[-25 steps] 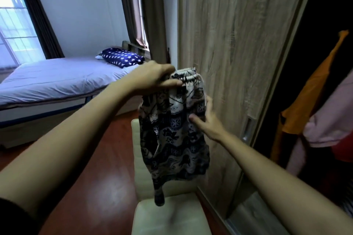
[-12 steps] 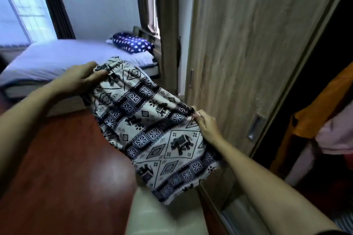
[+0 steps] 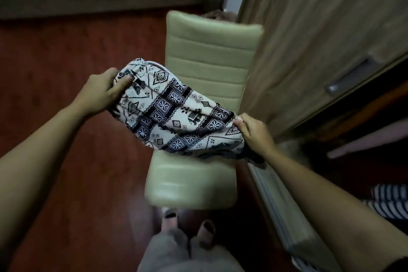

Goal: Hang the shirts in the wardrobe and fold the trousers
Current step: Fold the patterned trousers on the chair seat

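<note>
White trousers with a black elephant and diamond print (image 3: 176, 112) are stretched flat between both hands, just above a cream padded chair (image 3: 192, 185). My left hand (image 3: 103, 93) grips the waistband end with its drawstring at the left. My right hand (image 3: 254, 132) pinches the other end at the right, close to the wardrobe door. The cloth looks folded double lengthwise, its lower edge hanging over the chair seat.
A wooden sliding wardrobe door (image 3: 320, 40) with a metal recessed handle (image 3: 351, 77) stands right of the chair. The open dark wardrobe (image 3: 371, 139) holds a striped garment (image 3: 390, 201) low down. Red-brown floor (image 3: 55, 62) lies left, a bed frame (image 3: 99, 0) at the top. My feet (image 3: 187, 227) stand before the chair.
The view has tilted down from the room to the chair. Both hands have lowered the trousers, which went from hanging bunched to spread out and held level over the chair.
</note>
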A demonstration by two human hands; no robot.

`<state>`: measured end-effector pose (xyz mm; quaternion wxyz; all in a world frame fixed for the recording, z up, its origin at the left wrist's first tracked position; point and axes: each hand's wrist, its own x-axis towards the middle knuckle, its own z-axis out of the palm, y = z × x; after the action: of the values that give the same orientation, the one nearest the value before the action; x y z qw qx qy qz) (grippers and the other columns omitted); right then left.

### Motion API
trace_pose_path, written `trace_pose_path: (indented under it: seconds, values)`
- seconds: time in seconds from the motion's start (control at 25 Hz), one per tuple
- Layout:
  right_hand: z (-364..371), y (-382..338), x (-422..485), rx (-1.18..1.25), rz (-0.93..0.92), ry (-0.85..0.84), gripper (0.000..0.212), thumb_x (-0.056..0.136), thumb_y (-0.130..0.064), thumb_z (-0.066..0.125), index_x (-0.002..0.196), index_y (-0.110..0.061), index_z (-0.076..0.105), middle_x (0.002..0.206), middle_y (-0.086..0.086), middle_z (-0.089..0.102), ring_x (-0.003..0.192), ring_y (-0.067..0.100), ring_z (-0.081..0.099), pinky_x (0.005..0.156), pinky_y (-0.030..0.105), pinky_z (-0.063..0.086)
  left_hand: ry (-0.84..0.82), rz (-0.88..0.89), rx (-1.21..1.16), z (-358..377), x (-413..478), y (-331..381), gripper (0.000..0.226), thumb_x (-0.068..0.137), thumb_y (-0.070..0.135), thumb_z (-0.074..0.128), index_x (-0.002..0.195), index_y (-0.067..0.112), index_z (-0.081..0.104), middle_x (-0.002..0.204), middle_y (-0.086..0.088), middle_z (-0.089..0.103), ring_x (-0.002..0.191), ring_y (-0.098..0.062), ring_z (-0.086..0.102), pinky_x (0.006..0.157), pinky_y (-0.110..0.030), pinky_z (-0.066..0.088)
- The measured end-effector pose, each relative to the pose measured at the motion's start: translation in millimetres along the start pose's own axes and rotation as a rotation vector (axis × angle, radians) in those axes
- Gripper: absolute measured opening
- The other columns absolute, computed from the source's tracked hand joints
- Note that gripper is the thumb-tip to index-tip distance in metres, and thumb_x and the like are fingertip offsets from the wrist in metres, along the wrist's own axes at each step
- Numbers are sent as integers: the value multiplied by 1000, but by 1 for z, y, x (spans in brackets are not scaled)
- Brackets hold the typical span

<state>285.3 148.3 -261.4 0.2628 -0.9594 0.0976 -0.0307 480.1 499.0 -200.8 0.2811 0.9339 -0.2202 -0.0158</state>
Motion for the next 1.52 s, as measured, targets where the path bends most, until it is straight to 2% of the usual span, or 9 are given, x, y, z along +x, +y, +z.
trace_pose_path:
  seconds: [0.12, 0.4, 0.72, 0.88, 1.0, 1.08, 1.28, 1.4, 1.52]
  values:
    - [27, 21, 4, -58, 17, -136, 62, 85, -71, 23, 82, -14, 46, 75, 13, 61, 75, 32, 60, 62, 40, 41, -42, -65, -79, 38, -19, -23, 47, 94, 47, 43, 77, 4, 49, 69, -13, 54, 65, -25, 48, 58, -34, 33]
    - [198, 97, 49, -177, 49, -505, 29, 97, -41, 39, 108, -17, 51, 107, 14, 63, 94, 32, 60, 64, 34, 39, -182, -455, -57, 210, -58, -148, 49, 93, 53, 42, 71, 9, 42, 64, -11, 51, 64, -29, 49, 58, -37, 36]
    - [292, 137, 95, -251, 42, -329, 27, 94, -16, 47, 119, -11, 54, 121, 12, 60, 104, 32, 59, 81, 37, 42, -158, -553, 80, 284, -49, -216, 65, 80, 80, 26, 80, 16, 41, 73, -18, 58, 66, -36, 58, 63, -47, 53]
    - [287, 148, 98, -345, 191, -325, 38, 96, -38, 41, 127, -16, 46, 120, 11, 62, 106, 31, 59, 89, 40, 37, -158, -540, 113, 292, -36, -221, 66, 78, 82, 22, 77, 18, 38, 71, -16, 58, 66, -36, 58, 65, -47, 53]
    - [272, 170, 75, -423, 268, -472, 53, 91, -55, 40, 130, -18, 39, 117, 11, 64, 108, 29, 58, 94, 42, 35, -175, -523, 103, 296, -36, -229, 64, 75, 85, 26, 80, 22, 39, 70, -11, 62, 63, -33, 62, 65, -49, 56]
    - [264, 187, 61, -405, 275, -553, 48, 92, -49, 43, 127, -16, 40, 119, 14, 61, 107, 32, 58, 89, 41, 39, -204, -484, 110, 297, -39, -236, 61, 76, 84, 30, 85, 25, 39, 68, -9, 64, 59, -30, 64, 60, -48, 57]
    - [259, 194, 63, -309, 246, -400, 35, 99, -26, 39, 127, -7, 46, 121, 21, 50, 105, 38, 54, 74, 32, 35, -198, -419, 217, 305, -39, -234, 60, 83, 78, 19, 84, 20, 36, 65, -10, 59, 56, -30, 59, 57, -45, 55]
    - [262, 192, 60, -551, 250, -357, 47, 94, -17, 48, 139, -16, 37, 132, 16, 44, 119, 35, 43, 99, 43, 31, -190, -441, 243, 309, -38, -230, 61, 84, 76, 18, 85, 18, 36, 67, -11, 57, 59, -31, 57, 59, -46, 54]
    - [272, 186, 50, -430, 265, -134, 45, 96, -19, 42, 139, -9, 37, 140, 16, 43, 130, 33, 39, 112, 53, 15, -172, -509, 213, 307, -39, -224, 57, 87, 71, 27, 86, 15, 39, 71, -13, 57, 63, -34, 58, 61, -46, 53]
